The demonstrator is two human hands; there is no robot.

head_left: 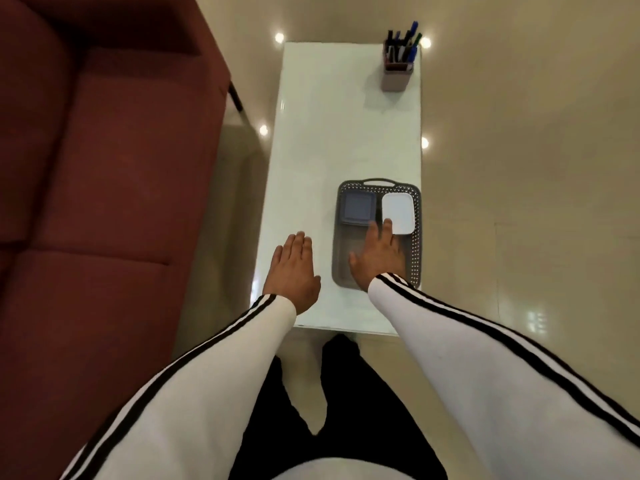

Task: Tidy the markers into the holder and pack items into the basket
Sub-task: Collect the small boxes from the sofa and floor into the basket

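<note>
A grey perforated basket (417, 216) lies on the near right part of the white table (329, 133). Inside it, at the far end, sit a dark blue-grey square container (356, 207) and a white lidded container (399, 211) side by side. My right hand (377, 254) is spread flat over the basket's near half, its fingertips at the white container's near edge, holding nothing. My left hand (293, 271) hovers flat over the table, left of the basket, fingers apart and empty. A mauve holder (396, 76) with several markers (408, 43) upright in it stands at the far right corner.
A dark red sofa (104, 202) runs along the left, close to the table. Glossy beige floor (519, 168) surrounds the table. My dark-trousered legs (339, 393) stand at the table's near edge.
</note>
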